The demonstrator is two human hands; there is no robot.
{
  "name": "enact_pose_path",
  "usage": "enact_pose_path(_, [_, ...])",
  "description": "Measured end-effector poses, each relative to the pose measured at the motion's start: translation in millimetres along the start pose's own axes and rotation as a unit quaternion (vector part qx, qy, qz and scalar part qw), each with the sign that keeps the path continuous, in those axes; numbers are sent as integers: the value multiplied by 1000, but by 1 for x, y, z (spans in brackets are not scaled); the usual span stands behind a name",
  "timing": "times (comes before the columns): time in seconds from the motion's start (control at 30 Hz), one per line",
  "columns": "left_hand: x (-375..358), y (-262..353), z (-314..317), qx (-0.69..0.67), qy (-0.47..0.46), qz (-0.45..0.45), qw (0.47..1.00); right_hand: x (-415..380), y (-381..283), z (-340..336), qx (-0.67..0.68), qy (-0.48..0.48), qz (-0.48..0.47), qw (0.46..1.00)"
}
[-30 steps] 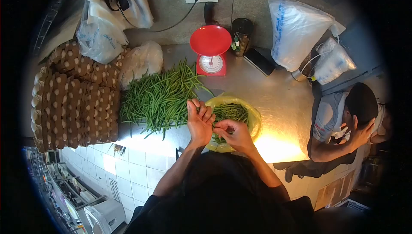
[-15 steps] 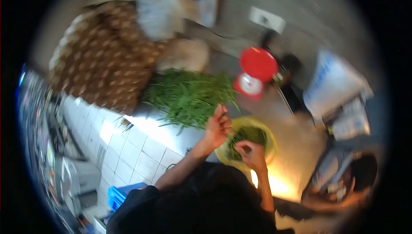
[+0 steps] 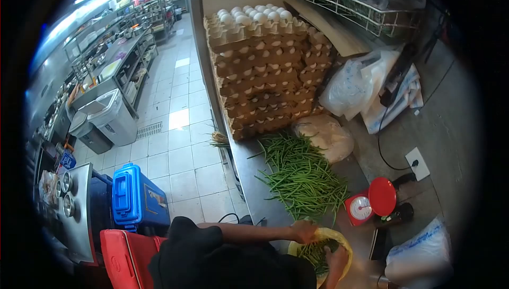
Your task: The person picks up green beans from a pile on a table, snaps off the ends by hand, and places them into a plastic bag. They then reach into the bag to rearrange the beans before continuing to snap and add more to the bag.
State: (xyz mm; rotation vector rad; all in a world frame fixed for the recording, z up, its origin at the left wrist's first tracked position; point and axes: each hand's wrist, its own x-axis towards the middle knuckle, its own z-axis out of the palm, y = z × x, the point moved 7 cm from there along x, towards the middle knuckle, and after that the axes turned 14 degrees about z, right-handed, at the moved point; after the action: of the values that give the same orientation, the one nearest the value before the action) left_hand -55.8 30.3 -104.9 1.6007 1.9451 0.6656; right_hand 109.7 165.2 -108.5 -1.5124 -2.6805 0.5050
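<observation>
Green beans (image 3: 307, 180), loosely heaped, on counter (image 3: 247, 171)

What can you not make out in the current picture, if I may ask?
Head view: whether the left hand has anything in its grip; blurred.
Head view: what the right hand's fingertips touch; too small and dark.
Head view: part of the yellow bag; black clothing covers it.
Head view: the scale dial's reading; too small.

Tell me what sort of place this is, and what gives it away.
Most likely a commercial kitchen: tall stacked trays of eggs, a red dial scale beside a heap of green beans, and long metal worktables across a tiled floor.
</observation>
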Motion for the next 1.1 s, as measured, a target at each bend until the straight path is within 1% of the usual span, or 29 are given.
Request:
enact_pose_path(0.03, [1, -12, 17, -12, -41, -31, 999, 1, -2, -3, -1, -1, 11, 1000])
enact_pose_path(0.1, [9, -33, 19, -54, 53, -37, 996, 3, -16, 2, 67, -103, -28, 992])
enact_pose_path(0.13, [8, -25, 4, -10, 51, -72, 996, 9, -17, 12, 116, -115, -72, 984])
enact_pose_path(0.17, [8, -24, -5, 8, 158, 27, 987, 11, -28, 10, 102, -118, -73, 985])
enact_pose_path(0.2, [17, -36, 5, -21, 193, 3, 981, 15, -27, 19, 109, -106, -96, 984])
enact_pose_path(0.23, [24, -41, 5, -60, 188, -8, 980, 18, -24, 27, 50, -58, -97, 992])
enact_pose_path(0.27, [31, -51, 16, -92, 192, 96, 972, 10, -32, 20, 12, 25, -97, 995])
enact_pose_path(0.3, [24, -43, 3, -81, 229, 36, 969, 7, -38, 17, -17, -21, -62, 998])
enact_pose_path(0.37, [16, -31, -14, -95, 224, 30, 969, -1, -54, 5, -92, -121, 10, 988])
enact_pose_path(0.4, [9, -22, -19, -81, 229, 43, 969, -8, -48, 6, -94, -126, 39, 987])
enact_pose_path(0.43, [7, -16, -28, -60, 245, 54, 966, -9, -52, 3, -92, -101, 9, 991])
enact_pose_path(0.47, [6, -14, -30, -67, 235, 60, 968, -10, -57, 1, -90, -77, -25, 993])
enact_pose_path(0.57, [-3, -11, -38, -55, 236, 63, 968, -11, -56, 3, -63, -77, -13, 995])
enact_pose_path(0.63, [-4, -12, -39, -137, 224, 25, 965, -11, -57, 5, -37, -85, -14, 996])
enact_pose_path(0.7, [-4, -5, -47, -166, 225, 10, 960, -18, -59, 2, -13, -89, -16, 996])
enact_pose_path(0.77, [-4, 4, -54, -226, 225, -16, 948, -38, -67, -6, -41, -44, -68, 996])
enact_pose_path(0.8, [-3, -3, -49, -245, 231, -22, 941, -47, -63, -2, -65, -46, -51, 996])
enact_pose_path(0.83, [-3, -4, -48, -245, 231, -22, 941, -61, -58, 0, -64, -46, -52, 996])
enact_pose_path(0.9, [-9, -13, -44, -283, 260, -52, 922, -89, -51, -7, -26, 12, -90, 996])
enact_pose_path(0.93, [-11, -16, -42, -281, 255, -54, 923, -93, -45, -5, -23, 10, -86, 996])
enact_pose_path(1.0, [-15, -11, -48, -153, 284, -12, 946, -103, -32, -6, 28, 1, -67, 997])
enact_pose_path(1.03, [-18, 1, -54, -153, 279, -11, 948, -106, -32, -14, 52, -2, -57, 997])
enact_pose_path(1.07, [-26, 25, -71, -32, 316, 48, 947, -105, -29, -24, 84, -12, -35, 996])
enact_pose_path(1.1, [-35, 55, -89, 89, 348, 106, 927, -103, -30, -34, 86, -11, -32, 996])
